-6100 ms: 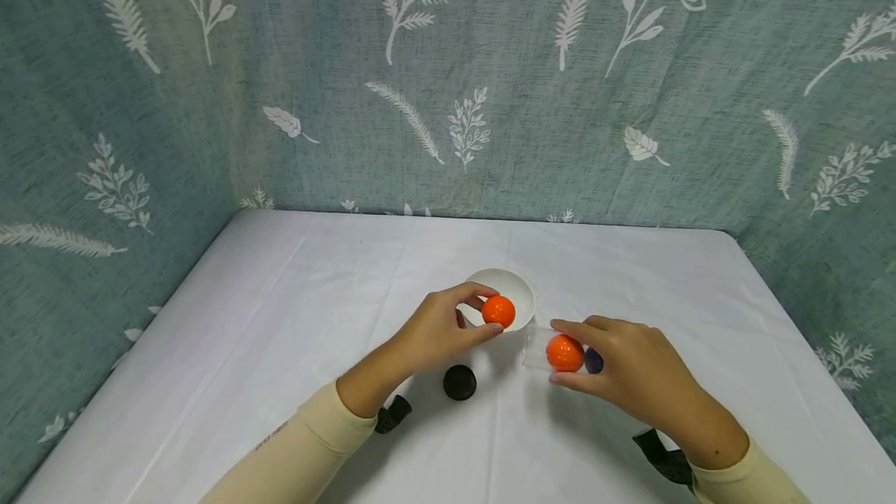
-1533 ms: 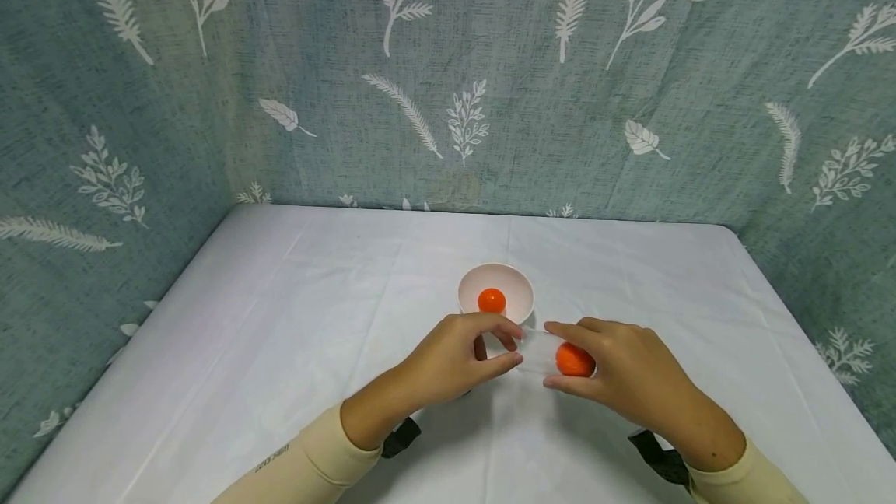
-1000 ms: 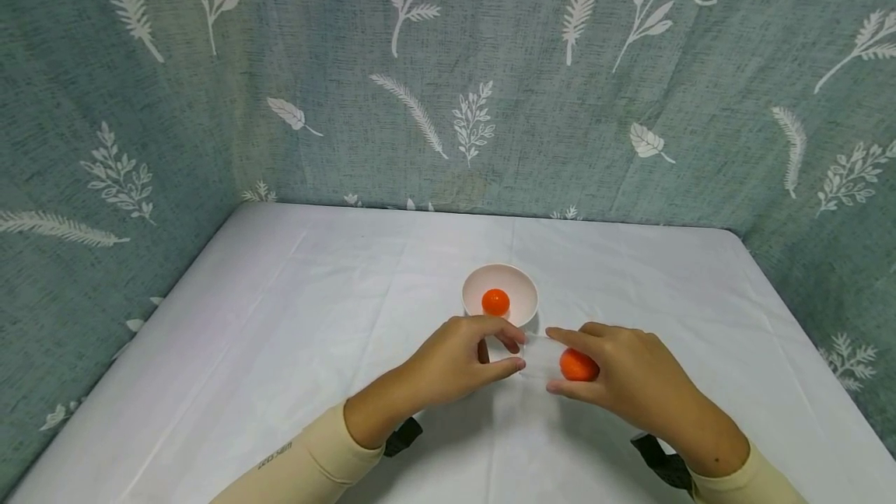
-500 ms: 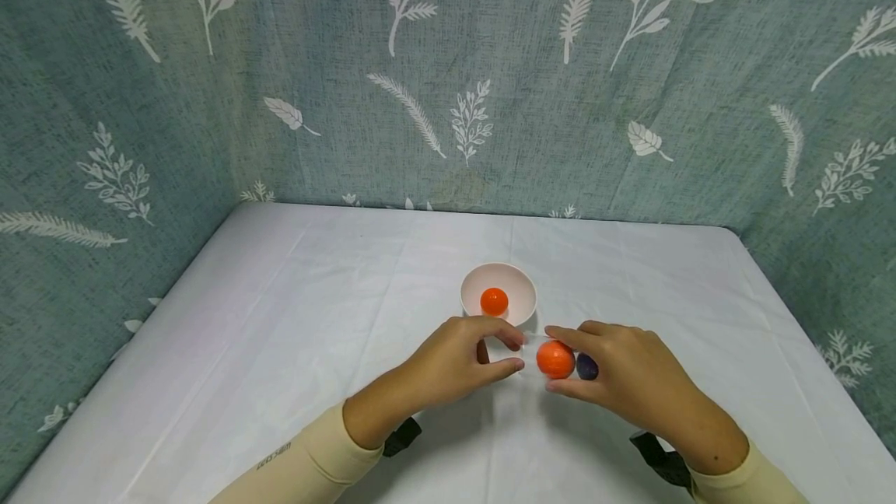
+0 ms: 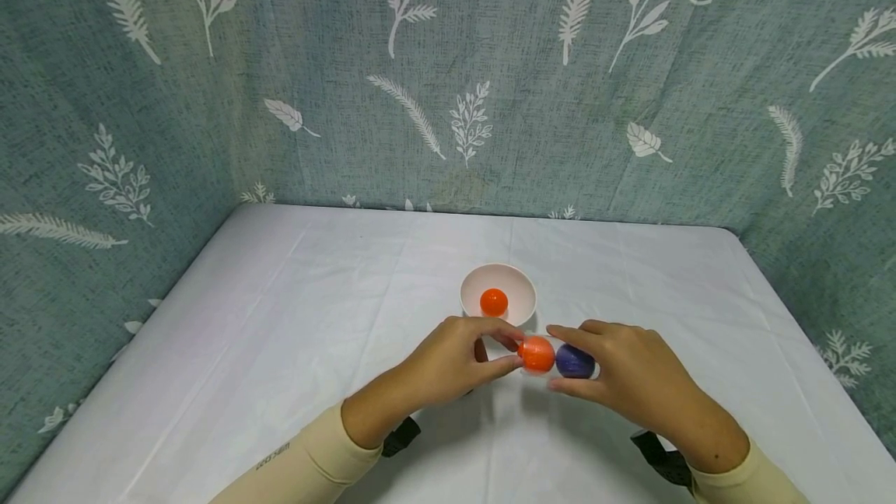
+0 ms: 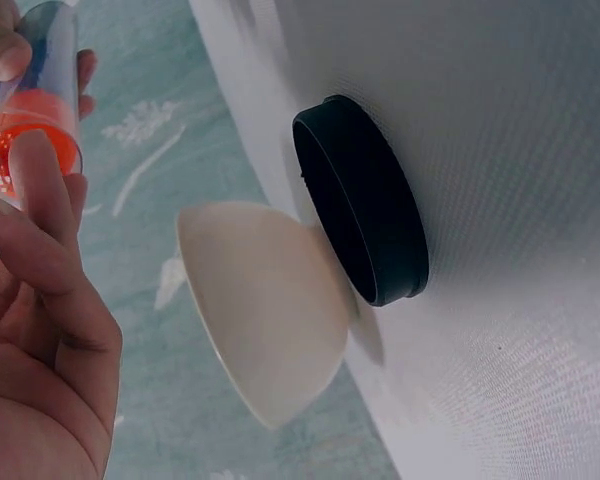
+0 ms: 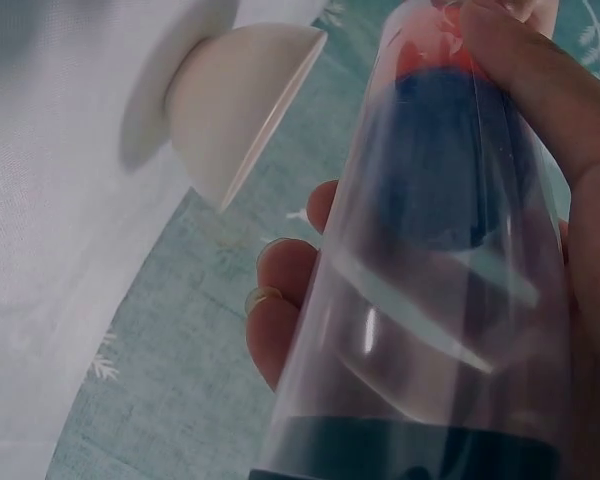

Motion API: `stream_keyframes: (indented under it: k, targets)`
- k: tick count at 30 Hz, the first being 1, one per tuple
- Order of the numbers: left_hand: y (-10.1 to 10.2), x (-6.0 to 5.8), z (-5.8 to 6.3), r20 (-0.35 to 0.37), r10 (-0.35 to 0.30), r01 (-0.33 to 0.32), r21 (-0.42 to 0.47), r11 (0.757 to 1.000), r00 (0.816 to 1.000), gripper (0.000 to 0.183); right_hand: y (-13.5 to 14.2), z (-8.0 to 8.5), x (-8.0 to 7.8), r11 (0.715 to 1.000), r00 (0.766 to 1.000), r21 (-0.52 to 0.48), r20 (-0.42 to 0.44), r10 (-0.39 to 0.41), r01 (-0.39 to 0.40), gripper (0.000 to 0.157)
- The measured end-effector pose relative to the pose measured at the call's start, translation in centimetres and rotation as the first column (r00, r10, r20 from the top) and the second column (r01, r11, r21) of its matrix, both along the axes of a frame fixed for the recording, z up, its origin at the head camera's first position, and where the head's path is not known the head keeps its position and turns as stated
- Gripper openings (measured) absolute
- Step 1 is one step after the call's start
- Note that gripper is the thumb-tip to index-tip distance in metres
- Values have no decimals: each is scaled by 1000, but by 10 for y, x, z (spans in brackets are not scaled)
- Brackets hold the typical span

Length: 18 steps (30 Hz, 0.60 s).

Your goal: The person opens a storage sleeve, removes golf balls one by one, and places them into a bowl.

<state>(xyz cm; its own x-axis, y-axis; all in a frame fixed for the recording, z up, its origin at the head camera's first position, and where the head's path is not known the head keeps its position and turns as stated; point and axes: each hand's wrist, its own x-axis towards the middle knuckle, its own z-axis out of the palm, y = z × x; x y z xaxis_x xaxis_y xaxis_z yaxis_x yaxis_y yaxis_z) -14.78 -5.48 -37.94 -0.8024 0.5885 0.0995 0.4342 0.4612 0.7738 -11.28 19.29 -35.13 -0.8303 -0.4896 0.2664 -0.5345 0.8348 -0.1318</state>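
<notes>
the right hand (image 5: 626,360) grips a clear tube (image 7: 410,300) while the left hand (image 5: 469,356) sits loosely curved at its mouth — seemingly to draw out the orange ball (image 5: 537,355) inside, which calls for a light pinch next.

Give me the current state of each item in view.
Bowl: upright, one orange ball inside.
Clear tube: held, one end uncapped.
Tube's orange ball: at the open end.
Blue ball: inside tube, behind the orange.
Black cap: off, on table, hollow side up.
Right hand: gripping tube.
Left hand: at tube's open end.
</notes>
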Motion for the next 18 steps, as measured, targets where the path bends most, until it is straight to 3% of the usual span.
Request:
stream_keyframes:
  k: [10, 18]
  targets:
    - [-2, 0, 1, 53, 0, -2, 30, 1000, 999, 34, 0, 2, -1, 999, 999, 10, 9, -36, 36, 61]
    - [-3, -1, 2, 98, 4, -10, 51, 999, 995, 42, 1, 1, -1, 1000, 998, -1, -58, -10, 10, 60]
